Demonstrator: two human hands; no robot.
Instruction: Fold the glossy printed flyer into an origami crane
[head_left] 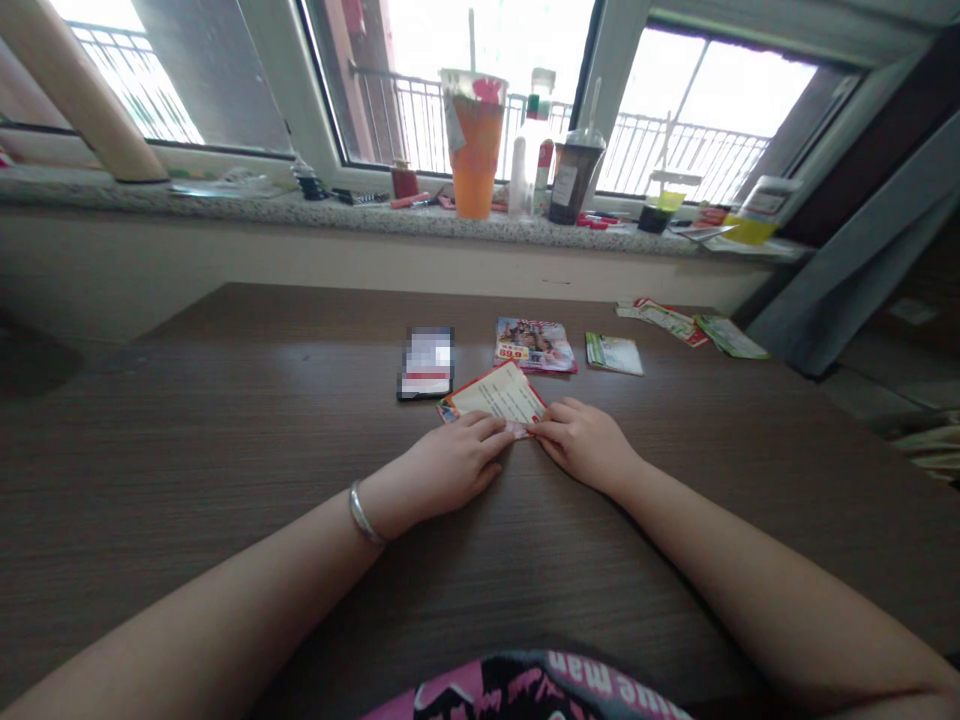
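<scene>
Between the left hand (pixel 457 460) and the right hand (pixel 589 445), the leaflet (pixel 499 393) is cream with dark lines of print and a red-orange edge, against a dark brown counter (pixel 225 420) streaked with fine wood grain. Beyond the hands, the photo-printed flyer (pixel 536 343) mixes pink and blue with a yellow price patch, while the card (pixel 615 353) to its right is green and white. The bangle (pixel 365 513) behind the left hand is silver, and far ahead the windowsill (pixel 247 205) is speckled grey.
</scene>
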